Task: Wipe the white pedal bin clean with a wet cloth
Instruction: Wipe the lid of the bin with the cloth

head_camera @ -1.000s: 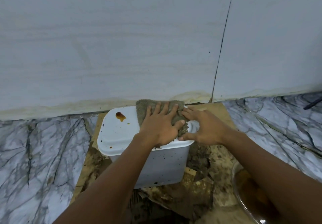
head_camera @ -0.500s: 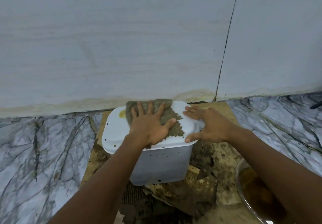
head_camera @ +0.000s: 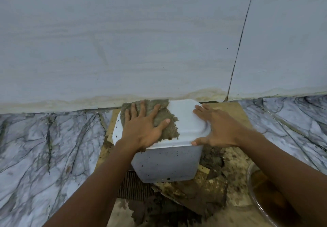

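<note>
Your left hand (head_camera: 141,129) lies flat, palm down, fingers spread and thumb angled out to the right, forearm reaching in from lower left, while your right hand (head_camera: 217,131) is open, fingers splayed, thumb curled low, forearm entering from lower right.

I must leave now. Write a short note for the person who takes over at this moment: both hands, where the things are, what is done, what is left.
Left hand: flat, fingers spread, pressing the grey-brown wet cloth on the lid's left half.
Right hand: open, steadying the lid's right edge; no grip.
White plastic pedal bin: on dirty cardboard against the wall; a clear glass bowl sits at the right.
Done: the lid's uncovered right half looks clean.
Left: dark specks on the front wall and on the lid's left rim.
</note>
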Demonstrator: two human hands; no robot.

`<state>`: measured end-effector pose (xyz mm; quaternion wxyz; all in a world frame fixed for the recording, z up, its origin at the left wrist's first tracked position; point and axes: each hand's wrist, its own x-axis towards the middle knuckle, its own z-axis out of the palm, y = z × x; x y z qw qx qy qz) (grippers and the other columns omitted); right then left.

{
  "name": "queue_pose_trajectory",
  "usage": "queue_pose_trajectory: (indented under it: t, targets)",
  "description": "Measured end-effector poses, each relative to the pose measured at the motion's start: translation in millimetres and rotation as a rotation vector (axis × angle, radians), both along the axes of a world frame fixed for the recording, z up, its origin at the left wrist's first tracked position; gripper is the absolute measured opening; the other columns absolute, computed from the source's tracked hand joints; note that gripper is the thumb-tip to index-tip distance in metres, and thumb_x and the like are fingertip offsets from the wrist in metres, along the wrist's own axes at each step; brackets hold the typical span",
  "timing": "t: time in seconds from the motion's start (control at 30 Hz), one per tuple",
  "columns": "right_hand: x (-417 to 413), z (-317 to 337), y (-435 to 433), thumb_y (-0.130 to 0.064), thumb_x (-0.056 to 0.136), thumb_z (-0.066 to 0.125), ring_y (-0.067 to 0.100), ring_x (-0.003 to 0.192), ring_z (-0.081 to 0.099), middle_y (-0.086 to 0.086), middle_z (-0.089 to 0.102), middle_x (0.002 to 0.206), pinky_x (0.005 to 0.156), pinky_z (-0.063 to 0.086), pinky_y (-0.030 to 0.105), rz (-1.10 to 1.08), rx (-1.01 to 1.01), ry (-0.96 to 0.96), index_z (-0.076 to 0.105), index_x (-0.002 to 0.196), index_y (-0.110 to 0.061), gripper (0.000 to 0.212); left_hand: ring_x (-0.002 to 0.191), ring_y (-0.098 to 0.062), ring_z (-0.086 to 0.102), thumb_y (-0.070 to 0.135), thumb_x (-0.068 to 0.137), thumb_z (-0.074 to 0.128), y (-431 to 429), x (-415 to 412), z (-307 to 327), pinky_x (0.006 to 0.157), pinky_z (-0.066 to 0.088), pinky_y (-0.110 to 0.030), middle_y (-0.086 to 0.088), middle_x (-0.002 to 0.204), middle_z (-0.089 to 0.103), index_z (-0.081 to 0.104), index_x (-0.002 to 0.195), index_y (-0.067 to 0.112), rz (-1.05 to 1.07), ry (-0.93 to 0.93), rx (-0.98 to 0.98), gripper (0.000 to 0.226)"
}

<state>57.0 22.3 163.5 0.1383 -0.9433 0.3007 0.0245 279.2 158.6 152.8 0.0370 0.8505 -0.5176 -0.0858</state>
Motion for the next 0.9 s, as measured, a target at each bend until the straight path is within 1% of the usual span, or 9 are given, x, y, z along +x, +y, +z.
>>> queue_pose_trajectory:
  t: [0.1,0.17,0.33,0.43,0.57,0.67,0.77,0.83,0.9]
  targets:
    - [7,-8,8,-0.085,0.071,0.055,0.018,0.154,-0.011,-0.006,-0.01,0.167,0.122,0.006,0.048,-0.021,-0.025,0.022,0.001,0.157,-0.042,0.111,0.153,-0.042,-0.018,0.08,0.093,0.012,-31,-9,3,0.123,-0.013,-0.059,-0.004,0.17,-0.014,-0.007,0.159,0.045,-0.003,0.007,0.043,0.078]
    - [9,-11,10,-0.086,0.071,0.05,0.021,0.153,-0.014,-0.006,-0.012,0.166,0.122,0.006,0.051,-0.023,-0.055,0.041,-0.001,0.157,-0.042,0.109,0.153,-0.042,-0.018,0.077,0.095,0.012,-40,-17,2,0.123,-0.012,-0.059,-0.003,0.17,-0.013,-0.007,0.16,0.043,-0.051,0.002,0.044,0.076]
    - [10,-10,11,-0.088,0.069,0.046,0.022,0.153,-0.014,-0.006,-0.013,0.166,0.123,0.009,0.051,0.004,-0.066,0.07,-0.003,0.156,-0.042,0.11,0.155,-0.027,-0.021,0.071,0.099,0.012,-10,-20,-9,0.126,-0.011,-0.048,0.006,0.17,-0.013,-0.005,0.159,0.046,-0.185,-0.013,-0.048,0.067]
    - [10,-10,13,-0.089,0.068,0.044,0.022,0.153,-0.013,-0.007,-0.013,0.166,0.122,0.007,0.049,0.003,-0.075,0.072,-0.004,0.156,-0.043,0.11,0.156,-0.019,-0.019,0.075,0.096,0.012,20,0,-14,0.127,-0.009,-0.045,0.009,0.17,-0.013,-0.003,0.158,0.05,-0.174,-0.009,-0.096,0.068]
    - [9,-14,12,-0.09,0.067,0.042,0.02,0.153,-0.014,-0.009,-0.013,0.166,0.123,0.006,0.047,-0.005,-0.091,0.061,-0.004,0.155,-0.044,0.109,0.157,-0.03,-0.013,0.086,0.088,0.014,29,30,-9,0.127,-0.006,-0.05,-0.003,0.17,-0.014,0.003,0.157,0.054,0.01,0.0,-0.077,0.077]
    - [10,-16,8,-0.09,0.067,0.044,0.02,0.153,-0.013,-0.008,-0.011,0.166,0.123,0.005,0.046,-0.013,-0.078,0.041,-0.002,0.156,-0.044,0.11,0.155,-0.041,-0.008,0.087,0.088,0.014,4,33,-1,0.125,-0.003,-0.058,-0.01,0.171,-0.009,0.001,0.158,0.049,0.091,-0.01,-0.005,0.081]
    - [12,-14,2,-0.089,0.065,0.048,0.019,0.154,-0.011,-0.008,-0.008,0.167,0.123,0.006,0.045,-0.018,-0.061,0.035,0.001,0.156,-0.044,0.112,0.154,-0.046,-0.009,0.083,0.091,0.013,-23,12,4,0.123,-0.006,-0.062,-0.013,0.17,-0.009,-0.003,0.16,0.043,0.042,-0.027,0.048,0.081]
    - [13,-13,-1,-0.091,0.061,0.047,0.018,0.154,-0.01,-0.009,-0.007,0.167,0.123,0.008,0.044,-0.018,-0.053,0.032,0.003,0.156,-0.044,0.115,0.154,-0.043,-0.013,0.079,0.094,0.012,-29,-8,4,0.123,-0.009,-0.06,-0.011,0.17,-0.01,-0.004,0.16,0.041,-0.042,-0.021,0.042,0.078]
    - [13,-14,-4,-0.095,0.059,0.044,0.018,0.154,-0.01,-0.009,-0.007,0.166,0.123,0.009,0.044,-0.009,-0.045,0.022,0.003,0.156,-0.045,0.116,0.155,-0.036,-0.016,0.074,0.097,0.011,-21,-21,0,0.125,-0.011,-0.054,-0.005,0.17,-0.011,-0.004,0.161,0.041,-0.134,-0.027,0.007,0.073]
